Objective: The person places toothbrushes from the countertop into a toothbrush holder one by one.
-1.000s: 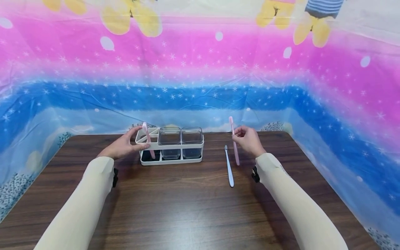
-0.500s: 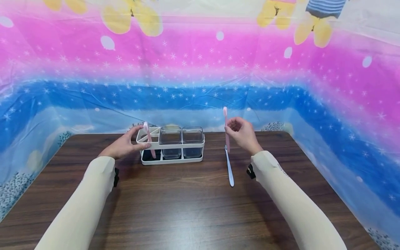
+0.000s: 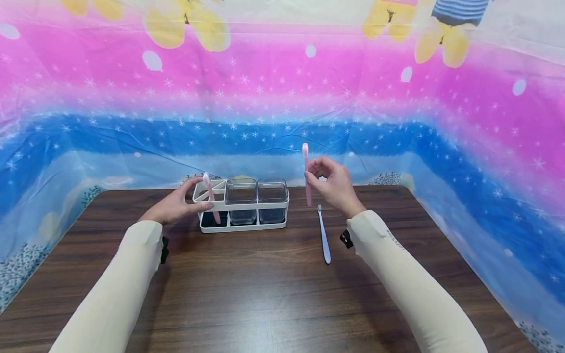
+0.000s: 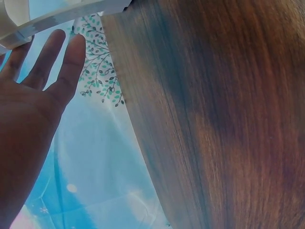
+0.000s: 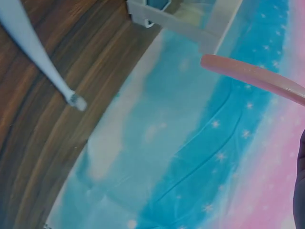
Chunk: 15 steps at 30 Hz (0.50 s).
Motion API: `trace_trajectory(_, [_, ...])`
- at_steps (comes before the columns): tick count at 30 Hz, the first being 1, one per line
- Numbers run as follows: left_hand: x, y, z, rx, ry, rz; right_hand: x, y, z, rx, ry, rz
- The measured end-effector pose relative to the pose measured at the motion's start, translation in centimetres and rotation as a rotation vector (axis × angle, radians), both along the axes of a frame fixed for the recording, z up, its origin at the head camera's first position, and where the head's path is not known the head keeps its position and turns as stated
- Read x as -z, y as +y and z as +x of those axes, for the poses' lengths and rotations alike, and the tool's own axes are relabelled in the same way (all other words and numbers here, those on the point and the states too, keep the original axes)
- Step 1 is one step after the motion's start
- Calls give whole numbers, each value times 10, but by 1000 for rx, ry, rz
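Observation:
My right hand (image 3: 332, 183) pinches a pink toothbrush (image 3: 307, 189) between thumb and fingertips, its bristle head up, above the back of the table. The lower end of that handle (image 5: 252, 76) shows in the right wrist view. At the left end of a white toothbrush holder (image 3: 271, 227), my left hand (image 3: 173, 203) grips the frame, thumb along the front and index finger at the back. Another pink toothbrush (image 3: 211, 192) leans upright in the holder's left compartment. A light blue toothbrush (image 3: 324, 240) lies on the table, below the right hand in the head view.
Two clear square cups (image 3: 241, 192) sit side by side in the holder's middle and right slots. The brown wooden table (image 3: 265, 294) ends at the back against a patterned cloth (image 3: 282, 137), which also runs along both sides.
My right hand has carried the pink toothbrush left and upward, past the light blue one, towards the holder. The left hand stays in place on the holder.

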State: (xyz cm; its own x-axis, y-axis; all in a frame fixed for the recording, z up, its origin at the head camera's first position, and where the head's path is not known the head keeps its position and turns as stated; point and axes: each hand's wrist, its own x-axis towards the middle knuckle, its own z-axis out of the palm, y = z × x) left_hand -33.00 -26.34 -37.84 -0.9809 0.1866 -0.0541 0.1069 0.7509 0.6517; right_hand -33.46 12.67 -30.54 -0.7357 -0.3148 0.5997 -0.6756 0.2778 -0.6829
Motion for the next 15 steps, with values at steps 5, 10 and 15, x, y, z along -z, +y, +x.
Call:
trace_trajectory(5, [1,-1,1,-4,-3,6,-13,-12,15,-25,32,-13])
trace_trajectory(10, [2,-1,0,3,7,10,-18,-22,21,-57,68,-40])
trace_trajectory(15, [1,0,0,1,1,19,-21,-29,25,-79,112,-60])
